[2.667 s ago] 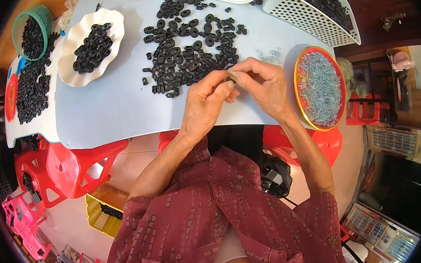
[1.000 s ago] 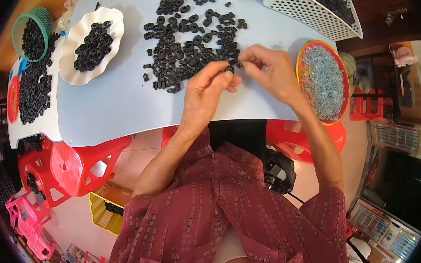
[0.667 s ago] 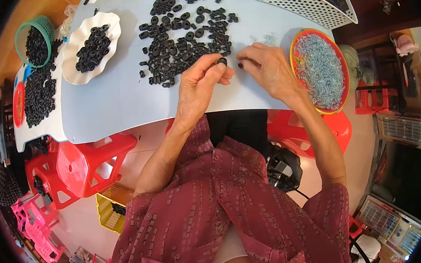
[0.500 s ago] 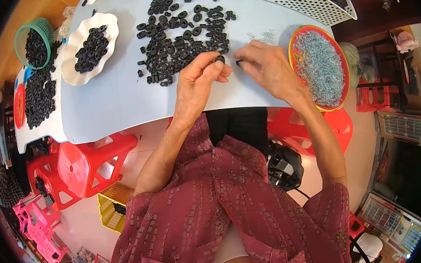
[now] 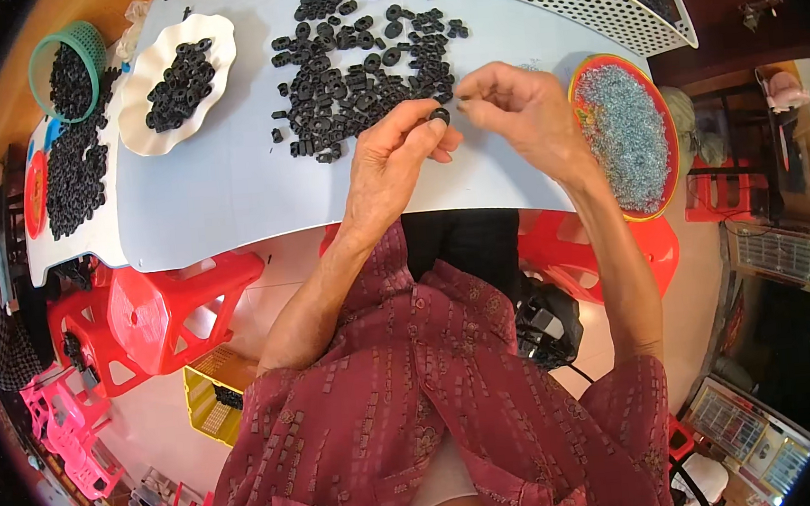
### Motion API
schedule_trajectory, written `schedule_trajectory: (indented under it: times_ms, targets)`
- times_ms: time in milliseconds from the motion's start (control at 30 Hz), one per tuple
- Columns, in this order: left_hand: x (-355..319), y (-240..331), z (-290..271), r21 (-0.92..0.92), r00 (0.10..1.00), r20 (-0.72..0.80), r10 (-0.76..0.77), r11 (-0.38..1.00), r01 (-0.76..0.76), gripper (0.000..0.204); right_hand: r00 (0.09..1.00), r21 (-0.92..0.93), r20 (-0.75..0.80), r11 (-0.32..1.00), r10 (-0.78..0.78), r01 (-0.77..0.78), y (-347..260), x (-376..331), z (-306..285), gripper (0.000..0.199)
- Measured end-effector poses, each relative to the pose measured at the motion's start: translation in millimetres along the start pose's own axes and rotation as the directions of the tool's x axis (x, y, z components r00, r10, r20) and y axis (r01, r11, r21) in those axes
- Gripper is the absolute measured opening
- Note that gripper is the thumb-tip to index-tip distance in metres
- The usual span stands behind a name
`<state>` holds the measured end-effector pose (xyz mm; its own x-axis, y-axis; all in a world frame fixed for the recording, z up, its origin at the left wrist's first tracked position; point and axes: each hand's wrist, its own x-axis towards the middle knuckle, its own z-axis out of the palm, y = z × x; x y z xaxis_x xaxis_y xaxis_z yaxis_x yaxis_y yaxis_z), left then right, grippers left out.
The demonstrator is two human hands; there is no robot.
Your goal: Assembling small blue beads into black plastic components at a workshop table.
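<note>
My left hand (image 5: 396,163) is closed, pinching a small round black plastic piece (image 5: 439,115) between thumb and forefinger over the table's near side. Close to its right, my right hand (image 5: 532,119) has its thumb and fingertips drawn together; whatever they hold is too small to make out. The hands are slightly apart. Just beyond them spreads a loose pile of small black plastic pieces (image 5: 344,86), some round, some oblong. Right of my right hand, a red plate with a yellow rim (image 5: 674,151) holds a heap of tiny silvery pieces (image 5: 626,136).
A white scalloped dish (image 5: 134,122) of black pieces sits on the table's left, beside a tipped green basket (image 5: 96,54) and more black pieces (image 5: 76,184). A white perforated basket (image 5: 585,1) stands at the far right. Red stools (image 5: 158,315) are below the table.
My right hand has lifted slightly away and turned; the black piece seen at its fingertips no longer shows. My left hand still pinches its piece. The view has shifted a little.
</note>
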<state>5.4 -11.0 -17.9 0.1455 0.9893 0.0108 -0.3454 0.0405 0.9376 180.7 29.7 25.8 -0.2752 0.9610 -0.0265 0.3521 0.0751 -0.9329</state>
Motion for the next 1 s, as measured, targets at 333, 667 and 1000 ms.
schedule_trajectory:
  times_ms: [333,667,1000]
  targets:
    - [0.9,1.3,0.3,0.134,0.997,0.045,0.056,0.989,-0.061,0.021,1.0,0.222,0.0,0.975,-0.031,0.03,-2.6,-0.2,15.3,0.011]
    - [1.8,0.9,1.4,0.135,0.999,0.026,0.035,0.99,-0.038,0.021,0.997,0.224,0.058,0.974,-0.057,0.043,-3.7,-4.6,7.4,0.013]
    - [0.8,0.1,4.1,0.195,0.999,0.025,0.042,0.98,-0.046,0.022,0.996,0.249,0.017,0.965,-0.088,0.081,2.1,-9.3,9.3,0.015]
